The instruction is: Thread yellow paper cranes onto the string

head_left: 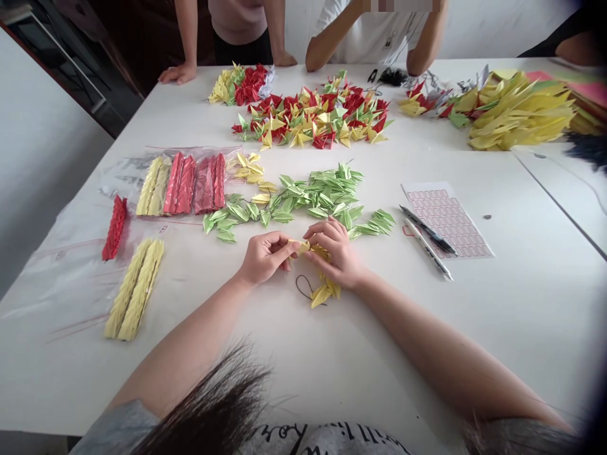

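Left hand (265,257): at table centre, fingers curled and pressed together, thumb and forefinger pinching one end of a yellow paper crane (298,247).
Right hand (334,253): just right of the left hand, fingers curled over the crane's other end, pinching it against the thumb; fingertips almost meet those of the left hand.
Held item: yellow crane, between both hands, above the white table (379,328).
Below hands: yellow cranes (325,292), stacked close under the right hand; black cord (303,287), a loop on the table just left of them.
Ahead of hands: green cranes (308,199), in a loose spread, nearest the right hand.
Left of hands: plastic bag (123,180) holding red and yellow crane strings (180,184); yellow strings (135,289) and a red string (114,227) lie on clear plastic sheeting (61,284).
Right of hands: label sheet (446,221) with two pens (429,240) beside and overlapping its lower left edge.
Far end: mixed crane piles (313,120); co-worker's hand (177,74) on the table edge.
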`<state>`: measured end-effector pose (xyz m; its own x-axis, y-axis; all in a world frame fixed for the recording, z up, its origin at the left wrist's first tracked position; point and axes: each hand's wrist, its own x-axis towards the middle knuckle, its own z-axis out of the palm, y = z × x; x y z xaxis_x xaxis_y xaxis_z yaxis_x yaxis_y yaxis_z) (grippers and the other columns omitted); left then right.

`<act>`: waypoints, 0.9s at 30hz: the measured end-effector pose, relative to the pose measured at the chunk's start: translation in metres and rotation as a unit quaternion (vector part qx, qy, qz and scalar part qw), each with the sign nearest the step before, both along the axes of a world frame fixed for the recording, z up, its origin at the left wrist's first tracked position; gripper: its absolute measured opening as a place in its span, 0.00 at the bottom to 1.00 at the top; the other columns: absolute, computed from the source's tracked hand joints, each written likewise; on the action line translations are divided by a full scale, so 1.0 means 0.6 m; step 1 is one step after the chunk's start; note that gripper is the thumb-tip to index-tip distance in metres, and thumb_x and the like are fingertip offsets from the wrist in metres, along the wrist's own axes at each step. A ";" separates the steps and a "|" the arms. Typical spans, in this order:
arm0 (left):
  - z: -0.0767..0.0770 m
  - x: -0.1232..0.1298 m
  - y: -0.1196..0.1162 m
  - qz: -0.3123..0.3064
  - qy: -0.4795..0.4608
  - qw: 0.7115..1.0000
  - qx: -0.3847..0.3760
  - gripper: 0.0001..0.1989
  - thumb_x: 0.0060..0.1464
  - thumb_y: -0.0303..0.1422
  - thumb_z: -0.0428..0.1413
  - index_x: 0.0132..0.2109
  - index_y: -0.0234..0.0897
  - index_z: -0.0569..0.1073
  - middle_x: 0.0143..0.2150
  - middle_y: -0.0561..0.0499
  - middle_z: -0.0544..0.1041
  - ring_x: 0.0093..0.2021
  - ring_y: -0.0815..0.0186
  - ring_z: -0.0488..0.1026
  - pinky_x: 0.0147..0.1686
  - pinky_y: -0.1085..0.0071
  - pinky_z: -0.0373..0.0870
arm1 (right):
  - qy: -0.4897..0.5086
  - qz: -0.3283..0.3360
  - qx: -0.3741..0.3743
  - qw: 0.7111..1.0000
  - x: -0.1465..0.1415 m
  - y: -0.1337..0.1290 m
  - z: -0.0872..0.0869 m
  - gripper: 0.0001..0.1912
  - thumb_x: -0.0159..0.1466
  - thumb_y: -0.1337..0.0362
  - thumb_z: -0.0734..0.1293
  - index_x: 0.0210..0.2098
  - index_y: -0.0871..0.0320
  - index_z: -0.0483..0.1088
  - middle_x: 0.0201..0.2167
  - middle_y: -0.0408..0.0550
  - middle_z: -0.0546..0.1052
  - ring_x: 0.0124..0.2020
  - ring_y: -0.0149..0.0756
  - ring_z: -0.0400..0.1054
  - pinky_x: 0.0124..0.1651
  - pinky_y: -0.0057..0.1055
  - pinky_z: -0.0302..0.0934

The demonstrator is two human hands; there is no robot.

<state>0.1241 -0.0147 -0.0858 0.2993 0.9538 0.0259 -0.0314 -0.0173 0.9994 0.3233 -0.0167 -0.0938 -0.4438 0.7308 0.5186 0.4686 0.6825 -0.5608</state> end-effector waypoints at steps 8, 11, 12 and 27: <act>0.002 -0.009 0.000 -0.013 0.005 1.000 0.014 0.20 0.54 0.48 0.61 0.28 0.33 0.73 0.22 0.52 0.74 0.15 0.76 0.63 0.15 0.77 0.59 | 0.003 0.029 -0.016 0.999 0.001 0.003 -0.008 0.03 0.68 0.65 0.61 0.36 0.53 0.63 0.39 0.48 0.76 0.42 0.40 0.70 0.65 0.54 0.49; 0.001 -0.008 0.001 -0.003 0.024 0.999 0.042 0.21 0.54 0.47 0.61 0.25 0.35 0.70 0.19 0.54 0.71 0.15 0.76 0.59 0.16 0.76 0.55 | 0.045 0.010 -0.040 0.998 0.002 0.002 -0.004 0.04 0.68 0.68 0.59 0.37 0.53 0.62 0.36 0.46 0.76 0.38 0.38 0.72 0.65 0.52 0.52; 0.001 -0.008 0.001 0.003 0.026 0.998 0.051 0.21 0.54 0.47 0.61 0.24 0.35 0.69 0.19 0.55 0.69 0.16 0.76 0.60 0.16 0.76 0.56 | 0.061 0.007 -0.032 0.998 0.002 0.001 -0.003 0.04 0.66 0.68 0.60 0.36 0.52 0.62 0.35 0.45 0.76 0.37 0.38 0.72 0.64 0.52 0.54; -0.007 -0.010 0.013 0.056 -0.043 0.997 0.013 0.17 0.51 0.47 0.64 0.32 0.35 0.79 0.25 0.51 0.78 0.18 0.75 0.63 0.17 0.75 0.57 | 0.084 -0.112 0.007 0.990 0.003 -0.005 0.002 0.04 0.60 0.69 0.61 0.32 0.53 0.61 0.38 0.51 0.72 0.41 0.45 0.67 0.46 0.46 0.62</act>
